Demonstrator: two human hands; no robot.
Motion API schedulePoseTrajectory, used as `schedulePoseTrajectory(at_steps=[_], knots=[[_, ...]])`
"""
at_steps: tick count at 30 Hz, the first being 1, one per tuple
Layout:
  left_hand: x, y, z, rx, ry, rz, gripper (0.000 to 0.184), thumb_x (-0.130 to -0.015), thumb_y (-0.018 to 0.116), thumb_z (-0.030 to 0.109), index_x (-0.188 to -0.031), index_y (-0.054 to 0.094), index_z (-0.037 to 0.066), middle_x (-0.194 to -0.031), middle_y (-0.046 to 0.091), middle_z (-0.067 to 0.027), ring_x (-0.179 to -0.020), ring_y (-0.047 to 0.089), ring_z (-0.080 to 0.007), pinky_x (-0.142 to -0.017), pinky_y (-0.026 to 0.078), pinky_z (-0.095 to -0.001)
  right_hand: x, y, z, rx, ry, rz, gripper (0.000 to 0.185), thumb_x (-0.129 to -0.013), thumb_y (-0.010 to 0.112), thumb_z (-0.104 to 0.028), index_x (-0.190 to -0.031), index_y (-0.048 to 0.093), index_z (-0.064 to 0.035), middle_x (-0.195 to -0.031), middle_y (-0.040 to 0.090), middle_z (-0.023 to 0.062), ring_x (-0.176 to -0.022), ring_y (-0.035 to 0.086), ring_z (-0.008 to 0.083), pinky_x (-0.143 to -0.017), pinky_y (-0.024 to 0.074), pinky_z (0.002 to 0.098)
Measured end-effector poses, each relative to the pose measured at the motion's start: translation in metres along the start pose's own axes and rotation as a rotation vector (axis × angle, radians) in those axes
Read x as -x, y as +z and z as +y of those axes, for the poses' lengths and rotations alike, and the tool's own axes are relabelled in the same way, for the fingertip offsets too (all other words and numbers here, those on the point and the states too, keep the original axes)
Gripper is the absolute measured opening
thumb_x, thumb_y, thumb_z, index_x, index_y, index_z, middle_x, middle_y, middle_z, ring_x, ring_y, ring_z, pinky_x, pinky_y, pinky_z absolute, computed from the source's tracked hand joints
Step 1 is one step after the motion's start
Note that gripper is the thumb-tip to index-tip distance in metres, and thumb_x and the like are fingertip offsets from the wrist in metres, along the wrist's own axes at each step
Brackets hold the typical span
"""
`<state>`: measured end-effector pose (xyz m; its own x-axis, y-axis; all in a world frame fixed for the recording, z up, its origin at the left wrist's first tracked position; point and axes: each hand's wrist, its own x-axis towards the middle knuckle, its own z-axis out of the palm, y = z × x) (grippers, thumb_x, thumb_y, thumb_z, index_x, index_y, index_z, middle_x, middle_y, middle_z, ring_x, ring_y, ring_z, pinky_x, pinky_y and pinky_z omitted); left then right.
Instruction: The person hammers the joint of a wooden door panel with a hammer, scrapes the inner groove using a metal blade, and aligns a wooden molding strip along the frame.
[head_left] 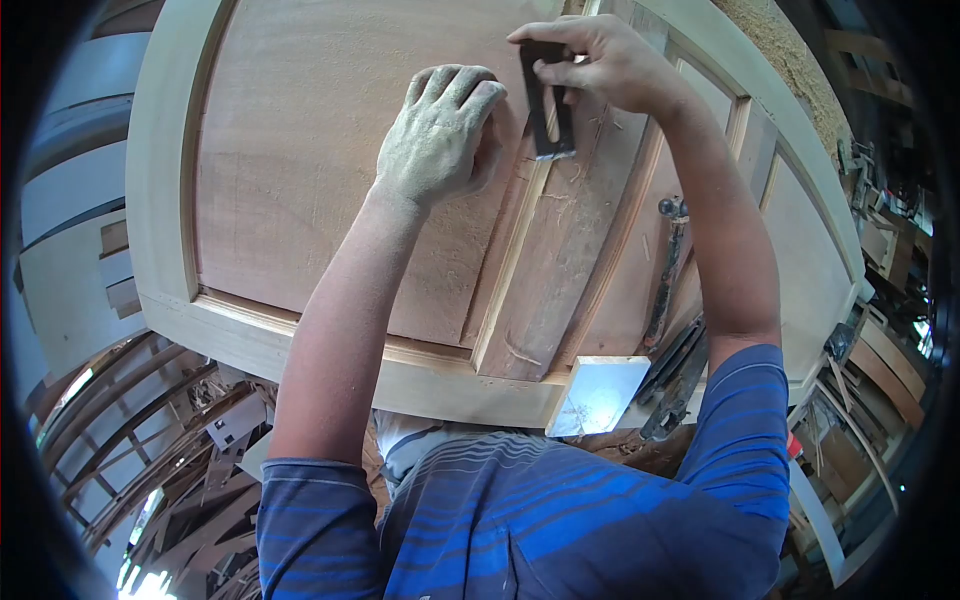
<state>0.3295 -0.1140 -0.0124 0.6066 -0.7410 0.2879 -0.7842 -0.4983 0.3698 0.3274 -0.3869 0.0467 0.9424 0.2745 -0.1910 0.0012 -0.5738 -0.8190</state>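
My right hand (pixel 615 65) pinches a dark slotted plane iron (pixel 536 95) between thumb and fingers, its bright edge pointing down. The blade is held over the middle stile (pixel 560 240) of a wooden panelled door (pixel 330 190). My left hand (pixel 440 135), coated in pale dust, is closed with its fingers curled above the large left panel. Whatever lies inside that fist, if anything, is hidden. Fine sawdust and a few shavings are scattered over the door.
A hammer (pixel 670 265) lies on the door to the right. Near my body are a pale, shiny rectangular block (pixel 598 396) at the door's edge and several dark tools (pixel 677 372). Sawdust (pixel 790 60) is heaped beyond the far edge. Timber pieces (pixel 190 510) fill the lower left.
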Motion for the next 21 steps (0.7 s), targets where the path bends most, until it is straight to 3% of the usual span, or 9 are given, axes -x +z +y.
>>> schedulePoseTrajectory(at_steps=[4,8,11,16,19,21], knots=[[0.001,0.004,-0.001,0.042,0.006,0.020,0.054,-0.083,0.075,0.008,-0.136,0.065,0.013,-0.138,0.066,-0.0086,-0.136,0.061,-0.0328,-0.122,0.044,-0.0506,-0.002,0.001,0.006,-0.001,-0.085,0.147,0.043,-0.102,0.078,-0.005,-0.145,0.077,-0.0113,-0.102,0.082,0.0084,-0.082,0.078,0.0140,-0.076,0.0699,0.0321],[0.000,0.002,-0.002,0.054,0.007,0.023,0.055,-0.083,0.076,0.008,-0.136,0.065,0.013,-0.138,0.066,-0.0090,-0.137,0.060,-0.0335,-0.123,0.043,-0.0510,0.001,0.001,-0.007,-0.003,-0.013,-0.019,0.044,-0.102,0.077,-0.002,-0.146,0.076,-0.0099,-0.107,0.083,0.0088,-0.084,0.080,0.0159,-0.077,0.0702,0.0330],[0.001,0.001,0.001,0.071,0.012,0.017,0.056,-0.082,0.076,0.008,-0.137,0.065,0.012,-0.138,0.066,-0.0093,-0.137,0.060,-0.0339,-0.123,0.043,-0.0511,-0.003,0.000,0.008,-0.072,-0.039,0.089,0.045,-0.102,0.077,-0.001,-0.146,0.076,-0.0086,-0.109,0.083,0.0094,-0.082,0.079,0.0147,-0.075,0.0696,0.0314],[0.000,0.000,-0.001,0.064,0.013,0.023,0.056,-0.082,0.076,0.008,-0.136,0.065,0.011,-0.138,0.066,-0.0102,-0.136,0.060,-0.0348,-0.122,0.043,-0.0512,0.005,0.012,-0.008,-0.063,-0.010,-0.046,0.045,-0.103,0.077,-0.002,-0.148,0.074,-0.0064,-0.114,0.082,0.0105,-0.086,0.078,0.0144,-0.075,0.0689,0.0324],[-0.001,0.000,-0.001,0.058,0.013,0.018,0.055,-0.082,0.076,0.009,-0.136,0.066,0.011,-0.138,0.065,-0.0105,-0.137,0.060,-0.0348,-0.121,0.043,-0.0513,-0.002,0.014,-0.003,-0.127,-0.040,0.024,0.044,-0.106,0.075,-0.009,-0.150,0.074,-0.0144,-0.115,0.078,0.0069,-0.094,0.078,0.0138,-0.081,0.0694,0.0299],[0.001,0.002,-0.003,0.068,0.018,0.036,0.054,-0.082,0.076,0.009,-0.135,0.066,0.010,-0.138,0.065,-0.0107,-0.136,0.059,-0.0349,-0.121,0.043,-0.0513,0.005,0.019,-0.010,-0.028,-0.026,-0.027,0.043,-0.106,0.075,-0.008,-0.149,0.074,-0.0125,-0.113,0.079,0.0077,-0.091,0.078,0.0150,-0.081,0.0701,0.0314]])
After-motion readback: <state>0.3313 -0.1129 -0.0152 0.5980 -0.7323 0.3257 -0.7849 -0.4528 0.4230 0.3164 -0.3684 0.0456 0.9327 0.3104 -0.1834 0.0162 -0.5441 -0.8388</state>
